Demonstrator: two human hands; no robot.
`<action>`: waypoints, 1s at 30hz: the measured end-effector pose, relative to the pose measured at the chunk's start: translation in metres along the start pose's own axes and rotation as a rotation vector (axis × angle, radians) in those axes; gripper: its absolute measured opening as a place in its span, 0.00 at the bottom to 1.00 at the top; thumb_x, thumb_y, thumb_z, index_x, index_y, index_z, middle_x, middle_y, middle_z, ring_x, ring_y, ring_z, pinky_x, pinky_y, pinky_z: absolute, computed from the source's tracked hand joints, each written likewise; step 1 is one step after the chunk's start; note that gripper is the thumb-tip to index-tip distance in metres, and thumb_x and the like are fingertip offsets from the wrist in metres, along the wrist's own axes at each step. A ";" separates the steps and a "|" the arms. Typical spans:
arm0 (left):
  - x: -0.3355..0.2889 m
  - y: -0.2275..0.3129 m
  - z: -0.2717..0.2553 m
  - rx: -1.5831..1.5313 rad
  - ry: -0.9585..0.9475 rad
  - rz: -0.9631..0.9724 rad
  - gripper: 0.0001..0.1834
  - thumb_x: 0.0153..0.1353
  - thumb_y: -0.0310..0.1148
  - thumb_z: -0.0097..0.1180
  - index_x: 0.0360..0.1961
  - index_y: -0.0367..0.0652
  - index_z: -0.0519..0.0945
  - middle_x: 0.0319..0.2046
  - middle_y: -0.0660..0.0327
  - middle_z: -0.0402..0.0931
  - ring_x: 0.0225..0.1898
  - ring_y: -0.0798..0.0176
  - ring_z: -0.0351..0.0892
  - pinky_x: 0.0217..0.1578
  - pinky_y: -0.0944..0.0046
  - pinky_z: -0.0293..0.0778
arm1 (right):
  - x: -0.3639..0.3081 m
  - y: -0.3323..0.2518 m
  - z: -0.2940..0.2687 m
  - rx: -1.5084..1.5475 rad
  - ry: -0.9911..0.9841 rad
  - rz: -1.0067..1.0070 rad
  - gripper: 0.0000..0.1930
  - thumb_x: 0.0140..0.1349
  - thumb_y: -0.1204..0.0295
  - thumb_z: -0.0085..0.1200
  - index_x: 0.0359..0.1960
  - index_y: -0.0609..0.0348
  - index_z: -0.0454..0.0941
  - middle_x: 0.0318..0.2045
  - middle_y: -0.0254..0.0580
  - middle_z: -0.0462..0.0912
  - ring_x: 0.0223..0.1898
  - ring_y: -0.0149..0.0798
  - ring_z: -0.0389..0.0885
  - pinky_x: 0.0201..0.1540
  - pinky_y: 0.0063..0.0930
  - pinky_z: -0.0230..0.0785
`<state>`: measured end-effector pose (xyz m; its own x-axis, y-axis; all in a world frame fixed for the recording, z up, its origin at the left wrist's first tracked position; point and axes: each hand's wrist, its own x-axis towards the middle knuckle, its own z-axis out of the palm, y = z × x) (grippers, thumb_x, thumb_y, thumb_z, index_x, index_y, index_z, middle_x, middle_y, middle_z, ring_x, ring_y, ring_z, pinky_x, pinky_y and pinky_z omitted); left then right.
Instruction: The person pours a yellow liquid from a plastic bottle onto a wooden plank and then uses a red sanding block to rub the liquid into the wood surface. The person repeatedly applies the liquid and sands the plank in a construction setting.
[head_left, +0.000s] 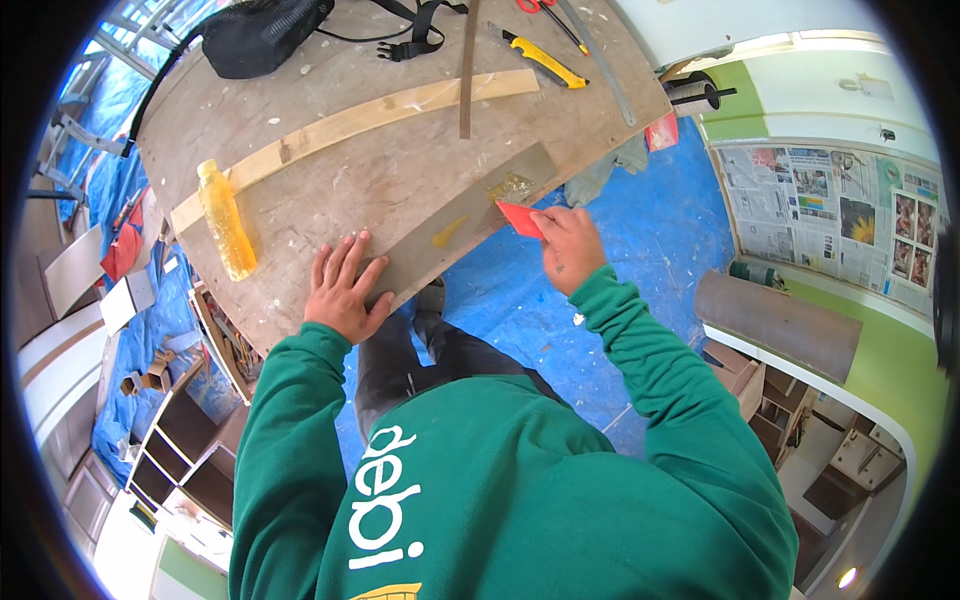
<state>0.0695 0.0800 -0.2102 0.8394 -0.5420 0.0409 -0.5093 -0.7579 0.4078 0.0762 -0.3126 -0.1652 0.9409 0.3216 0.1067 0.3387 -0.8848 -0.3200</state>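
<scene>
My right hand grips a red plastic spreader, its edge against a narrow grey-brown strip along the near edge of the wooden table. Under the spreader's tip lies a smeared patch of yellowish glue. A second yellow streak of glue sits nearer the strip's middle. My left hand rests with fingers spread over the strip's left end and the tabletop. Left of it, a clear bottle of yellow liquid lies across the end of a long pale wooden batten.
On the table are a yellow utility knife, a thin brown strip, a metal ruler, red-handled scissors and a black bag with straps. Blue sheeting covers the floor. A brown roll lies at the right.
</scene>
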 end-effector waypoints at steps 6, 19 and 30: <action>0.000 0.000 -0.001 0.000 0.001 0.004 0.31 0.58 0.46 0.66 0.63 0.51 0.78 0.77 0.50 0.61 0.77 0.42 0.59 0.76 0.37 0.50 | 0.020 0.001 -0.017 0.251 0.157 0.174 0.11 0.70 0.76 0.52 0.50 0.65 0.82 0.45 0.52 0.81 0.45 0.57 0.77 0.51 0.48 0.70; 0.000 0.000 -0.001 -0.012 -0.003 0.002 0.30 0.60 0.46 0.65 0.63 0.50 0.78 0.77 0.49 0.61 0.77 0.42 0.59 0.76 0.36 0.50 | 0.029 0.011 0.005 0.062 0.003 0.237 0.11 0.69 0.74 0.51 0.50 0.63 0.79 0.45 0.56 0.80 0.47 0.63 0.77 0.52 0.54 0.72; -0.001 -0.001 0.000 0.000 0.000 -0.007 0.29 0.61 0.48 0.64 0.63 0.54 0.79 0.77 0.51 0.61 0.77 0.45 0.59 0.77 0.37 0.49 | 0.018 -0.047 0.021 0.093 -0.052 0.127 0.14 0.67 0.73 0.53 0.52 0.66 0.80 0.46 0.55 0.81 0.49 0.59 0.78 0.53 0.50 0.74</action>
<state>0.0689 0.0814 -0.2106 0.8428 -0.5369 0.0385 -0.5038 -0.7616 0.4076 0.0769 -0.2581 -0.1678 0.9735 0.2282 0.0121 0.2127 -0.8852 -0.4139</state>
